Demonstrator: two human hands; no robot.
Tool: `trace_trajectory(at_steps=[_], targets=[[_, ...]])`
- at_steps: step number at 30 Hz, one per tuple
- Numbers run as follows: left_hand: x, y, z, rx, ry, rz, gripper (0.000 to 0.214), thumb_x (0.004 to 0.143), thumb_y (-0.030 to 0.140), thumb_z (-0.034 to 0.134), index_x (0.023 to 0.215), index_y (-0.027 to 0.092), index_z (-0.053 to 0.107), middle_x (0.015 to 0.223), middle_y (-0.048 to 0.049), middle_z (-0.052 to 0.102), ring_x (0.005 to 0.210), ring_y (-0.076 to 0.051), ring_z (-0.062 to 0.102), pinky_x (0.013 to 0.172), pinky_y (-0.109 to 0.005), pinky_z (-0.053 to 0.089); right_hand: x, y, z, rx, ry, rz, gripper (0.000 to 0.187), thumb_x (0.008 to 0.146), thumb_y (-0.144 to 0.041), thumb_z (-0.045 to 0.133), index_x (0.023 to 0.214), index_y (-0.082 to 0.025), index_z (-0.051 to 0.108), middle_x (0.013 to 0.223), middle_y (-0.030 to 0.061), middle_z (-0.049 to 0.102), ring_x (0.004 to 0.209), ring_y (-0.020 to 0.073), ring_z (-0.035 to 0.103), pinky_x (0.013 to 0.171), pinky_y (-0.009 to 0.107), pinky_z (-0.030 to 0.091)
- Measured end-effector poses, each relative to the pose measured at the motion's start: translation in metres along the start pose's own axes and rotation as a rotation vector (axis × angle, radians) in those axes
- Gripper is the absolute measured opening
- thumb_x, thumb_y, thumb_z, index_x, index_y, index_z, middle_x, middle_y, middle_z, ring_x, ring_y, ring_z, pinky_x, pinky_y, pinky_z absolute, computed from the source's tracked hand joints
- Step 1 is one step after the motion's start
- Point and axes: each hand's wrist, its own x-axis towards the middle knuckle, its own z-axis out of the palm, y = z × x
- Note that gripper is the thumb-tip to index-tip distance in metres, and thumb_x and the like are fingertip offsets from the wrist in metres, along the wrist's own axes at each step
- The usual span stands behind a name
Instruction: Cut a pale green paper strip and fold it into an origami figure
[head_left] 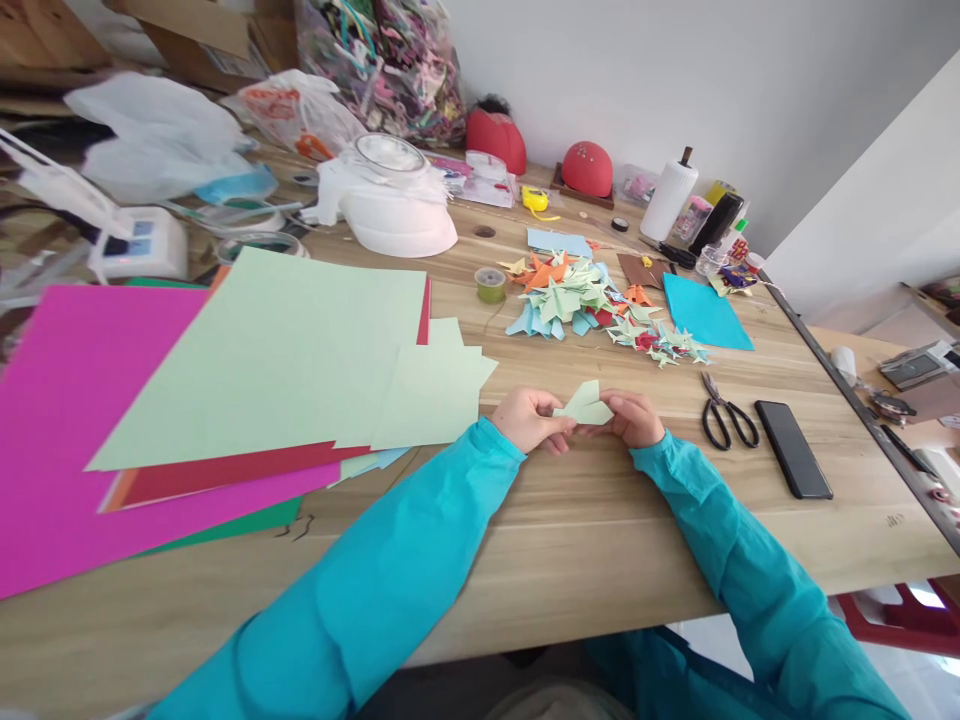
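A small folded piece of pale green paper [586,404] is held just above the wooden table, between both hands. My left hand [531,420] pinches its left end with thumb and fingers. At its right end, my right hand [631,416] has its fingers closed on the paper. Beyond the hands lies a pile of folded paper stars [566,298] in green, orange, blue and red. Left of my left hand are smaller pale green sheets [427,400], next to a large pale green sheet [285,350].
Scissors [726,412] and a black phone [793,450] lie to the right. Behind the stars are a turquoise sheet [706,312], a ribbon spool [490,285] and a yellow tape measure [535,199]. A magenta sheet [45,430] and a white cap [397,210] are on the left.
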Motion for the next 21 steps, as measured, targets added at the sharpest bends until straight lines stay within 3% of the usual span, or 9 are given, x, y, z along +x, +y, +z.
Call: trace_trajectory(at_steps=[3, 6, 10, 21], targets=[[0.000, -0.002, 0.002, 0.011, -0.003, 0.020, 0.024, 0.052, 0.020, 0.078, 0.056, 0.010, 0.057, 0.044, -0.0011, 0.059, 0.040, -0.016, 0.059, 0.038, -0.025, 0.050, 0.000, 0.000, 0.010, -0.171, 0.106, -0.049, 0.038, 0.049, -0.034, 0.079, 0.076, -0.014, 0.062, 0.062, 0.0017, 0.068, 0.055, 0.0167, 0.063, 0.055, 0.028, 0.053], [-0.001, -0.003, 0.003, -0.001, -0.063, 0.034, 0.023, 0.052, 0.021, 0.077, 0.054, 0.010, 0.057, 0.047, -0.0017, 0.060, 0.041, -0.016, 0.060, 0.039, -0.026, 0.051, -0.002, -0.001, 0.016, -0.261, 0.119, -0.050, 0.035, 0.048, -0.031, 0.080, 0.073, -0.013, 0.064, 0.060, 0.0013, 0.067, 0.051, 0.0144, 0.061, 0.050, 0.025, 0.051], [-0.003, -0.002, 0.004, -0.007, -0.127, 0.031, 0.023, 0.056, 0.023, 0.076, 0.054, 0.009, 0.057, 0.046, -0.0020, 0.060, 0.041, -0.016, 0.060, 0.040, -0.026, 0.052, -0.002, -0.003, 0.017, -0.252, 0.091, -0.034, 0.030, 0.052, -0.035, 0.077, 0.068, -0.012, 0.065, 0.056, 0.0016, 0.066, 0.044, 0.0131, 0.058, 0.045, 0.024, 0.050], [-0.002, -0.004, 0.002, -0.010, -0.164, 0.031, 0.028, 0.052, 0.030, 0.077, 0.056, 0.009, 0.060, 0.047, -0.0032, 0.061, 0.042, -0.017, 0.061, 0.041, -0.027, 0.052, -0.002, -0.003, 0.017, -0.243, 0.138, -0.028, 0.031, 0.048, -0.035, 0.079, 0.062, -0.010, 0.066, 0.050, 0.0023, 0.064, 0.036, 0.0122, 0.056, 0.035, 0.022, 0.048]])
